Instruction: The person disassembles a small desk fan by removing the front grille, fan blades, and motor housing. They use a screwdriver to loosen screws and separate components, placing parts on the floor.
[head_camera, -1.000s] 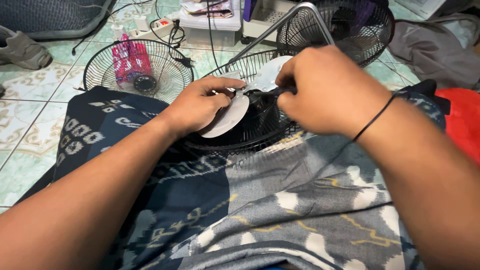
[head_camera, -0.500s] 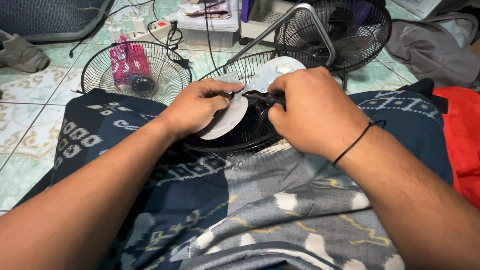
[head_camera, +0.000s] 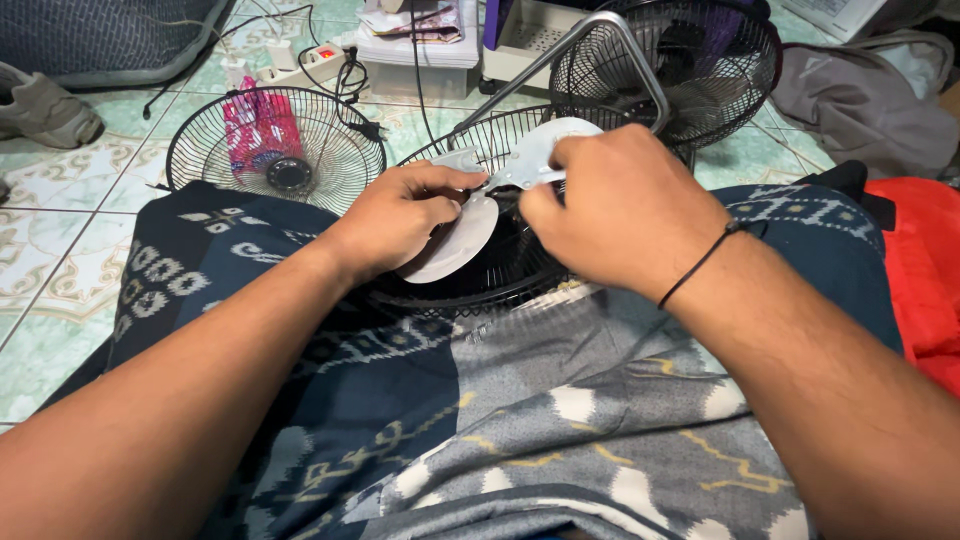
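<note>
A white fan blade set (head_camera: 462, 236) lies inside a black wire fan guard (head_camera: 500, 280) that rests against my lap. My left hand (head_camera: 400, 215) grips one lower blade near the hub. My right hand (head_camera: 615, 205) is closed over the hub area, fingers curled; the dark tool seen earlier in it is hidden under the hand. Another blade (head_camera: 540, 150) sticks up behind my right fingers. A thin black band circles my right wrist. Patterned blue and grey cloth (head_camera: 520, 400) covers my legs.
A loose fan grille (head_camera: 275, 145) with a pink packet on it lies on the tiled floor at the left. A second fan with a metal stand (head_camera: 680, 60) is behind. A power strip (head_camera: 310, 55), cables, a shoe (head_camera: 45, 105), grey fabric and a red item (head_camera: 925, 270) surround me.
My right hand has slid left and lower over the hub, covering the dark tool. My left hand has kept its grip on the blade.
</note>
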